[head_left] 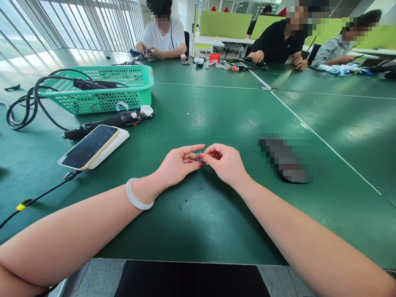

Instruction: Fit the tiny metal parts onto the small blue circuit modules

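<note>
Above the green table [198, 222], my two hands meet at the fingertips around a small blue-and-silvery piece [199, 156]. It is mostly covered by fingers, and its kind is too small to make out. My left hand [175, 165], with a white bangle [136, 194] on its wrist, has thumb and fingers closed in on the piece from the left. From the right, my right hand [227, 165] pinches it between thumb and index finger; red nail polish shows on the nails.
At the left lie a phone [91, 144] on a white stand, a black corded electric screwdriver [108, 123] and a green plastic basket [102, 99] with a black tool inside. A blurred dark flat object [284, 161] lies at the right. Several people sit across the table.
</note>
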Demonstrator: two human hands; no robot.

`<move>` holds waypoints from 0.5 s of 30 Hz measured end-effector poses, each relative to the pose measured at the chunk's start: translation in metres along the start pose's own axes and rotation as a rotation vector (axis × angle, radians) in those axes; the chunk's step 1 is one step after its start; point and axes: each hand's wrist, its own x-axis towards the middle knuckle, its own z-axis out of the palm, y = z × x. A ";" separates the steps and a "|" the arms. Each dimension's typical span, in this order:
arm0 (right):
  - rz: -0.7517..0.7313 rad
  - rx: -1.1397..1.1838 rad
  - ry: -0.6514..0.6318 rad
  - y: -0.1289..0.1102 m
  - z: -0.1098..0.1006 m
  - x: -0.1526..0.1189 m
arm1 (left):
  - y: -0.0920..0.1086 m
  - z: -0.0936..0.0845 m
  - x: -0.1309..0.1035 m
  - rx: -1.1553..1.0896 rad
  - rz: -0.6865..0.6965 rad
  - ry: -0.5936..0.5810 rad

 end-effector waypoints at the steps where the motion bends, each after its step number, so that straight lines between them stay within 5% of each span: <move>1: 0.000 0.008 -0.008 0.000 0.000 0.000 | 0.000 0.000 0.000 -0.010 0.000 -0.009; 11: 0.060 0.263 -0.135 0.007 -0.001 0.004 | 0.000 0.000 0.000 -0.095 -0.027 -0.029; 15: 0.063 0.048 -0.042 0.010 -0.007 0.005 | -0.001 -0.001 0.001 -0.197 -0.070 0.030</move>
